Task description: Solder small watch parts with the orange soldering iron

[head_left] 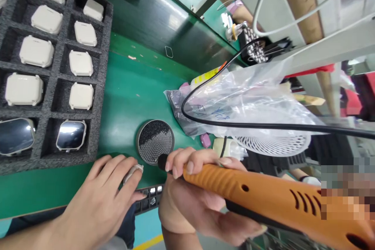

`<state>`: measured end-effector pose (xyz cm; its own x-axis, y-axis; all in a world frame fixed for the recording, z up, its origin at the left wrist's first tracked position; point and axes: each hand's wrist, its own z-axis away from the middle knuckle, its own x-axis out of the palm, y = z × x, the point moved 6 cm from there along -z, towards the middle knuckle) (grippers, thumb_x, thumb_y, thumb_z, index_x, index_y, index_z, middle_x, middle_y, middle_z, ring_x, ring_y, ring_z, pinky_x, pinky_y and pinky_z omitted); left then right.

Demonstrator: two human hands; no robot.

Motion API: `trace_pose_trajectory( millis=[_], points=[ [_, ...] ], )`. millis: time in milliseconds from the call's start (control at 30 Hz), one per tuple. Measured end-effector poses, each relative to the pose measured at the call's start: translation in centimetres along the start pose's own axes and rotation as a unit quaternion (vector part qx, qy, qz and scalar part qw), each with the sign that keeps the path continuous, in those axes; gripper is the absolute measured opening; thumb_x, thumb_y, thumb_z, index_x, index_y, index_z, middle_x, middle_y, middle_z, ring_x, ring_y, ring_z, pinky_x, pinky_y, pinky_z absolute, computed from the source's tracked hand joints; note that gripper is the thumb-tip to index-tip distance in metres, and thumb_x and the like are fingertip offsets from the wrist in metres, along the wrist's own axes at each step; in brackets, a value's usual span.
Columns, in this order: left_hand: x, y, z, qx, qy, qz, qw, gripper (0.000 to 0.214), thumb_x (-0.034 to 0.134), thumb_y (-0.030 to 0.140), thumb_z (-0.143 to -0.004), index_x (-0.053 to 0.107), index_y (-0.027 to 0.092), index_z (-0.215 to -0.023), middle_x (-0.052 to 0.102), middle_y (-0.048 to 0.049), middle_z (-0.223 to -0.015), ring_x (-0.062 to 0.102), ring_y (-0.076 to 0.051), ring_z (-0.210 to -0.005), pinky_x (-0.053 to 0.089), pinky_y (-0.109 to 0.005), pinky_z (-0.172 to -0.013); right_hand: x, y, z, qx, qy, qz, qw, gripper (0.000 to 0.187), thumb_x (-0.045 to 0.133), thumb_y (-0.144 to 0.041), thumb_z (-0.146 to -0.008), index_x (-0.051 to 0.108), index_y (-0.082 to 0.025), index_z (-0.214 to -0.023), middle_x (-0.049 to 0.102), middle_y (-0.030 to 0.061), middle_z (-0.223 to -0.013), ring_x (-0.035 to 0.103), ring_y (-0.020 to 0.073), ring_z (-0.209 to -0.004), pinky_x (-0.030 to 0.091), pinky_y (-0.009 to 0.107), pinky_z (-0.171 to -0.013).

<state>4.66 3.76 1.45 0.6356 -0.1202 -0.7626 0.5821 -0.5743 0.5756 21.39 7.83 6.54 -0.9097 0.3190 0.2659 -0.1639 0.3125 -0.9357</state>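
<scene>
My right hand is wrapped round an orange electric screwdriver. The black nose of the screwdriver points left, close to the near rim of a round dish. Tiny black screws cover the far part of the dish; the rest shows a perforated plate. My left hand is closed on a small pale watch case, mostly hidden under the fingers. It is held over the front edge of the green table, left of the screwdriver.
A dark foam tray on the left holds several white watch cases and two with dark screens. A thin frame lies farther back. A black cord crosses over a plastic bag. Below the table edge is a black parts tray.
</scene>
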Motion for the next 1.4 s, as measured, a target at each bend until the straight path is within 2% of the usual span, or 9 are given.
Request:
trace_pose_trajectory(
  millis=[133, 233, 433, 767, 867, 1033, 1100, 1233, 1400],
  points=[
    [0.0, -0.1, 0.1, 0.014, -0.033, 0.030, 0.999, 0.035, 0.050, 0.014, -0.102, 0.069, 0.011, -0.131, 0.064, -0.0139, -0.144, 0.054, -0.035, -0.130, 0.036, -0.054, -0.109, 0.0, 0.3, -0.1, 0.004, 0.005, -0.010, 1.000, 0.050, 0.061, -0.072, -0.090, 0.062, -0.030, -0.118, 0.057, -0.0040, -0.082, 0.056, 0.0152, -0.062, 0.048, 0.035, -0.055],
    [0.1, -0.4, 0.4, 0.012, -0.037, 0.040, 0.998, 0.040, 0.049, 0.008, -0.098, 0.069, 0.013, -0.132, 0.066, -0.0122, -0.141, 0.054, -0.033, -0.129, 0.036, -0.053, -0.109, -0.1, 0.2, 0.0, 0.005, 0.003, -0.008, 1.000, 0.050, 0.060, -0.072, -0.090, 0.063, -0.031, -0.119, 0.057, -0.0035, -0.082, 0.057, 0.0154, -0.063, 0.048, 0.036, -0.056],
    [0.1, -0.4, 0.4, 0.013, -0.010, 0.032, 0.999, 0.035, 0.057, 0.008, -0.098, 0.073, 0.017, -0.127, 0.067, -0.0125, -0.135, 0.056, -0.033, -0.123, 0.037, -0.055, -0.107, -0.1, -0.3, 0.1, -0.002, -0.014, 0.004, 1.000, 0.051, 0.054, -0.073, -0.092, 0.062, -0.031, -0.119, 0.057, -0.0030, -0.082, 0.058, 0.0162, -0.064, 0.049, 0.038, -0.059],
    [0.2, -0.4, 0.4, 0.009, -0.012, 0.027, 1.000, 0.033, 0.056, 0.010, -0.100, 0.072, 0.018, -0.128, 0.066, -0.0133, -0.132, 0.055, -0.033, -0.122, 0.038, -0.054, -0.105, 0.0, -0.1, 0.3, -0.007, 0.001, 0.022, 1.000, 0.050, 0.050, -0.073, -0.093, 0.062, -0.031, -0.118, 0.055, -0.0036, -0.081, 0.055, 0.0158, -0.061, 0.047, 0.037, -0.056],
    [0.0, -0.4, 0.2, -0.012, -0.012, 0.038, 0.999, 0.032, 0.057, 0.011, -0.101, 0.070, 0.019, -0.129, 0.065, -0.0124, -0.133, 0.055, -0.031, -0.123, 0.039, -0.053, -0.106, 0.0, -0.4, 0.2, -0.017, 0.009, 0.023, 1.000, 0.053, 0.048, -0.077, -0.093, 0.061, -0.031, -0.117, 0.055, -0.0044, -0.080, 0.054, 0.0149, -0.060, 0.047, 0.036, -0.054],
    [-0.1, -0.4, -1.2, -0.084, 0.012, 0.056, 0.995, 0.021, 0.063, 0.022, -0.104, 0.068, 0.020, -0.124, 0.063, -0.0099, -0.128, 0.055, -0.029, -0.120, 0.042, -0.048, -0.100, 0.7, -1.4, -0.1, -0.050, 0.024, 0.013, 0.998, 0.059, 0.036, -0.079, -0.097, 0.062, -0.029, -0.114, 0.053, -0.0054, -0.075, 0.051, 0.0132, -0.054, 0.045, 0.033, -0.049],
    [0.0, -0.4, -2.0, -0.098, 0.031, 0.054, 0.993, 0.023, 0.064, 0.022, -0.103, 0.067, 0.019, -0.126, 0.063, -0.0095, -0.122, 0.055, -0.027, -0.113, 0.044, -0.046, -0.095, 1.0, -2.0, -0.2, -0.048, 0.014, 0.007, 0.999, 0.055, 0.040, -0.076, -0.098, 0.063, -0.029, -0.115, 0.054, -0.0057, -0.075, 0.051, 0.0128, -0.053, 0.044, 0.032, -0.048],
    [0.4, -0.5, -3.1, -0.113, 0.044, 0.071, 0.990, 0.020, 0.066, 0.022, -0.102, 0.068, 0.020, -0.122, 0.062, -0.0071, -0.112, 0.055, -0.026, -0.106, 0.043, -0.044, -0.089, 0.8, -2.8, 0.3, -0.007, -0.013, -0.003, 1.000, 0.043, 0.060, -0.068, -0.096, 0.064, -0.030, -0.115, 0.059, -0.0057, -0.078, 0.056, 0.0148, -0.055, 0.048, 0.034, -0.052],
    [0.3, -0.6, -3.1, -0.106, 0.048, 0.101, 0.988, 0.013, 0.066, 0.018, -0.102, 0.071, 0.023, -0.114, 0.061, -0.0044, -0.105, 0.053, -0.023, -0.099, 0.040, -0.041, -0.084, 0.1, -2.9, 0.8, 0.030, -0.014, -0.006, 0.999, 0.043, 0.062, -0.069, -0.095, 0.065, -0.032, -0.119, 0.060, -0.0047, -0.080, 0.059, 0.0167, -0.059, 0.049, 0.037, -0.055]
  ],
)
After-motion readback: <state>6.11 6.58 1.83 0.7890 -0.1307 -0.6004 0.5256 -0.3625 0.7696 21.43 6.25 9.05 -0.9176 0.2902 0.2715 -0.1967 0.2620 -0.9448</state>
